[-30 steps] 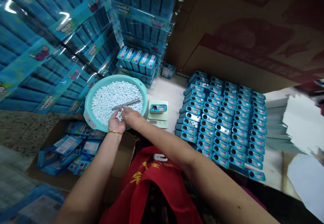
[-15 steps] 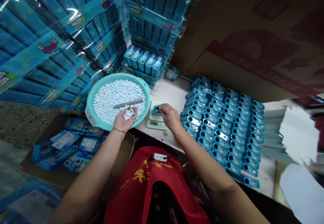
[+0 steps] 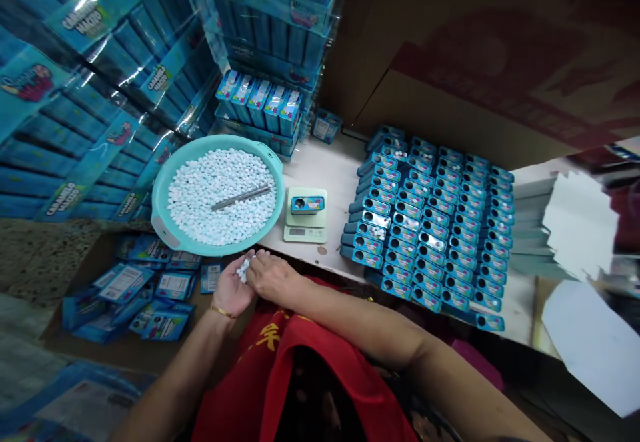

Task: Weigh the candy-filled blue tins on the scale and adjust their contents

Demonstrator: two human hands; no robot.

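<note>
1. White candies [image 3: 243, 270]: small heap in the left palm, just off the near rim of the basin.
2. Left hand [image 3: 231, 290]: palm up, cupped under the heap; fingers partly hidden.
3. Right hand [image 3: 270, 275]: fingers bent over the heap, meeting the left hand. Can't tell if fingertips pinch a candy.
4. Teal basin [image 3: 161, 192]: full spread of the same candies, grey metal bar [image 3: 241, 198] lying across them.
5. Scale [image 3: 320, 226]: right of basin, on the white table [image 3: 335, 175]; one blue tin [image 3: 308, 205] on it, dark hole at its left end.
6. Tin rows [image 3: 407, 207]: right of scale, loose candies on some tops.
7. Carton [image 3: 75, 283]: below basin, blue packs [image 3: 123, 284] inside.
</note>
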